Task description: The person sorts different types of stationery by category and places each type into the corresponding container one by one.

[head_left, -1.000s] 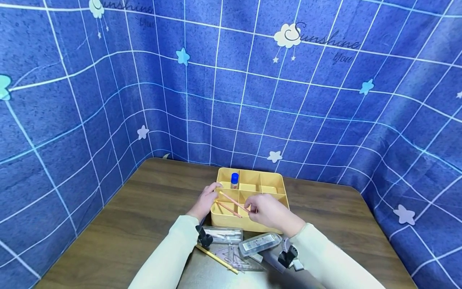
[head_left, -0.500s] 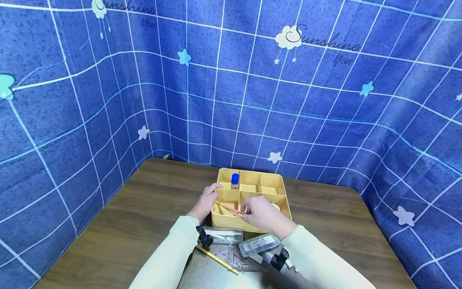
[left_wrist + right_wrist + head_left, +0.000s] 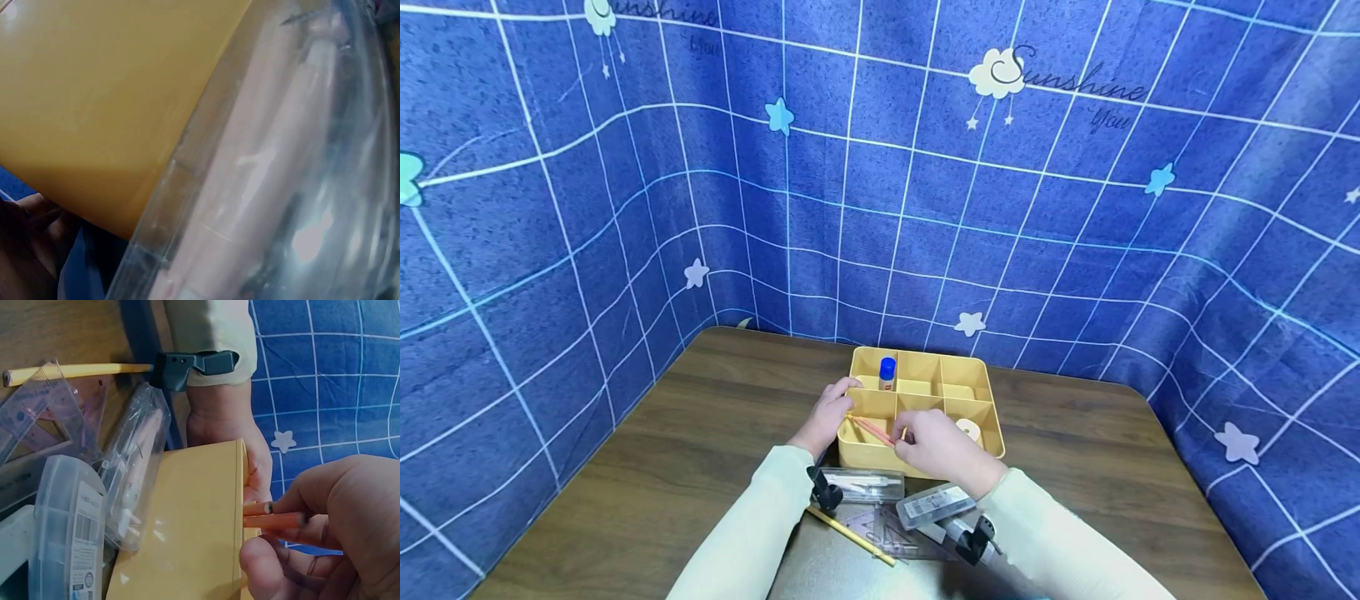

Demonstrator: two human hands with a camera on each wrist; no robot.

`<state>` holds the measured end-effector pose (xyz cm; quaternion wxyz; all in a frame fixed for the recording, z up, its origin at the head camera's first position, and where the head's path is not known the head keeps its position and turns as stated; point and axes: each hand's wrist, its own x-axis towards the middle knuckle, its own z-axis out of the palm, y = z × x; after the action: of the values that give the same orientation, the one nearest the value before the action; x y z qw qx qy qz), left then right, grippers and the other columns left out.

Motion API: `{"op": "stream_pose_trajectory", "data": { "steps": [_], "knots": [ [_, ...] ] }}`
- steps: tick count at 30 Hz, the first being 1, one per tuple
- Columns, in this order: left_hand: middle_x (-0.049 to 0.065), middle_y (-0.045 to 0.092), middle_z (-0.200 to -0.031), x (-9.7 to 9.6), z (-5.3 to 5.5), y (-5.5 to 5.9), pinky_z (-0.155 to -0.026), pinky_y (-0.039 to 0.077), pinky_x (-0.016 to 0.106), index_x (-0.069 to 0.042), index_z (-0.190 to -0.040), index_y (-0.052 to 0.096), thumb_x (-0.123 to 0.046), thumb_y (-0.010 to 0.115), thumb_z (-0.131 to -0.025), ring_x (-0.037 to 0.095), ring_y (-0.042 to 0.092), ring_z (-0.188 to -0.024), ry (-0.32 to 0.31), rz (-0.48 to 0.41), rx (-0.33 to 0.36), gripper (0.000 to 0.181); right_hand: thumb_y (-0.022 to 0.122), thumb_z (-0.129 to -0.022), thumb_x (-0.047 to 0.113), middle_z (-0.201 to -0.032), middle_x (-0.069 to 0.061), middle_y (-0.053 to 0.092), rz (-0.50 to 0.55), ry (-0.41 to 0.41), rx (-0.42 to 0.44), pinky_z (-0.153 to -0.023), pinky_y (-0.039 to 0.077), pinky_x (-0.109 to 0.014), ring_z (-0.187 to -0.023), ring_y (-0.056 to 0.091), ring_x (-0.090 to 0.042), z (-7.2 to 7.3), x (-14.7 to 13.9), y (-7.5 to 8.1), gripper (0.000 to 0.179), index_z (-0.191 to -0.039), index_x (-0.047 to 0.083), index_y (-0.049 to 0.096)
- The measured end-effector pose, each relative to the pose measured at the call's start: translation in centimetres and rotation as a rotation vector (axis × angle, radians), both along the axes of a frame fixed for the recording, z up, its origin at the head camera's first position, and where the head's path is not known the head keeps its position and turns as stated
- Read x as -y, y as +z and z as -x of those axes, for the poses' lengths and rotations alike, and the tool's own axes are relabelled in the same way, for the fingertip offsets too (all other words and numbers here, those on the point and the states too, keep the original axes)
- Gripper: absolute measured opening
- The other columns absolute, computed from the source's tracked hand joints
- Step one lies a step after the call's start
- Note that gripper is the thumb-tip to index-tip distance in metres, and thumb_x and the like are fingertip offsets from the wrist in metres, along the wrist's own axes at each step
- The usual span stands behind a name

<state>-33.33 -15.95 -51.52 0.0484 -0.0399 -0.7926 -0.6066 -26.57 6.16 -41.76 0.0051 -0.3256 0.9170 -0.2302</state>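
A yellow compartment box (image 3: pixel 880 457) stands on the table. My left hand (image 3: pixel 827 417) grips its left wall at the rim. My right hand (image 3: pixel 936 440) is over the box's front row and pinches two orange pencils (image 3: pixel 874 431). They lean together across the front left compartment, their other ends by the left wall. In the right wrist view, the near ends of the pencils (image 3: pixel 275 520) show between my thumb and fingers. A blue-capped glue stick (image 3: pixel 887 374) stands in the back left compartment. A white roll (image 3: pixel 968 429) sits in the front right one.
Before the box lie a clear pen case (image 3: pixel 863 486) with pink pens, a translucent plastic case (image 3: pixel 934 506), clear set squares (image 3: pixel 880 529) and a yellow pencil (image 3: pixel 850 536). A blue patterned curtain (image 3: pixel 895 208) surrounds the table.
My right hand has moved left and down, bringing its pencil beside the one leaning in the front left compartment; it now pinches both. The white roll has come into view. My left hand stays put.
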Motion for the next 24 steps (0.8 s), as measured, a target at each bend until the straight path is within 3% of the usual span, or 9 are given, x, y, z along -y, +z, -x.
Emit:
{"op": "stream_pose_trajectory", "data": {
  "steps": [6,10,14,17,24],
  "knots": [
    [0.016,0.048,-0.125,0.0,0.0,0.0,-0.098,0.033,0.045,-0.014,-0.113,0.065,-0.006,0.049,-0.088,0.031,0.044,-0.117,-0.001,-0.007,0.001,0.031,0.059,-0.094,0.013,-0.074,0.006,0.062,0.003,0.008,-0.024,-0.059,0.045,-0.027,-0.063,0.052,-0.009,0.1,0.1,-0.4,0.015,-0.089,0.012,0.073],
    [0.015,0.048,-0.125,-0.1,-0.1,0.1,-0.099,0.033,0.045,-0.014,-0.114,0.065,-0.006,0.049,-0.088,0.031,0.044,-0.117,0.001,-0.001,0.003,0.031,0.055,-0.1,0.02,-0.069,0.008,0.057,0.007,-0.002,-0.013,-0.057,0.043,-0.028,-0.061,0.051,-0.009,0.2,0.0,-0.6,0.022,-0.085,0.016,0.071],
    [0.014,0.049,-0.124,-0.1,-0.1,0.2,-0.099,0.033,0.045,-0.015,-0.114,0.065,-0.006,0.05,-0.089,0.03,0.045,-0.116,0.004,0.01,0.001,0.031,0.056,-0.102,0.031,-0.069,0.008,0.054,0.002,0.0,-0.021,-0.054,0.042,-0.028,-0.061,0.05,-0.009,-0.1,-0.1,-1.0,0.023,-0.092,0.016,0.07],
    [0.015,0.049,-0.124,-0.1,-0.1,0.3,-0.099,0.033,0.045,-0.015,-0.115,0.065,-0.007,0.05,-0.09,0.031,0.045,-0.116,0.007,0.003,-0.003,0.03,0.056,-0.101,0.042,-0.078,0.006,0.055,-0.027,-0.008,-0.074,-0.055,0.042,-0.027,-0.065,0.05,-0.009,-0.4,-0.1,-1.4,0.031,-0.106,0.014,0.069],
    [0.016,0.048,-0.124,0.0,-0.2,0.1,-0.099,0.034,0.048,-0.013,-0.116,0.064,-0.008,0.05,-0.092,0.032,0.044,-0.116,-0.001,0.0,-0.004,0.029,0.061,-0.091,0.063,-0.1,-0.002,0.052,-0.07,-0.023,-0.289,-0.066,0.042,-0.03,-0.08,0.046,-0.013,-0.8,0.3,-3.1,0.066,-0.131,0.011,0.059]
  ]
}}
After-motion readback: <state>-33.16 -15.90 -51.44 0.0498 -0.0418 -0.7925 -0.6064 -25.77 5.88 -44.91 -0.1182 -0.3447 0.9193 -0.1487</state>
